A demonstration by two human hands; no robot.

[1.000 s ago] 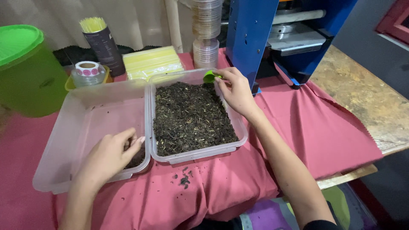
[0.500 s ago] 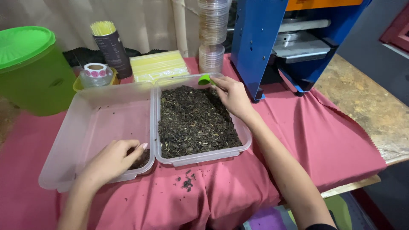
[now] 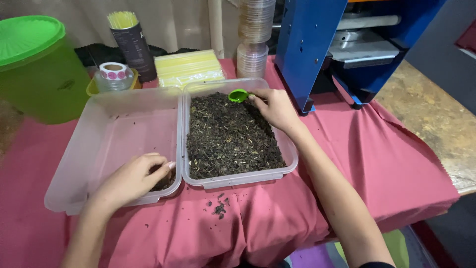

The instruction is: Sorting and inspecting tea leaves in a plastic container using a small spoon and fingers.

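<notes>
My right hand (image 3: 275, 106) grips a small green scoop (image 3: 238, 95) at the far edge of a clear plastic tub (image 3: 292, 158) filled with dark dried tea leaves (image 3: 228, 136). My left hand (image 3: 133, 177) is curled inside the near right corner of a second, almost empty clear tub (image 3: 89, 144), its fingers closed over a small heap of the same leaves (image 3: 163, 182).
A few leaf crumbs (image 3: 218, 207) lie on the pink cloth (image 3: 377, 164). A green lidded bucket (image 3: 37, 67) stands far left, with a sticker roll (image 3: 113, 71), a dark cup of yellow straws (image 3: 130, 42), a straw pack (image 3: 187, 67), stacked clear lids (image 3: 254, 37) and a blue machine (image 3: 342, 39) behind.
My right hand has lifted the green scoop slightly toward the tub's far rim. My left hand stays curled in the left tub's corner. The camera has shifted a little.
</notes>
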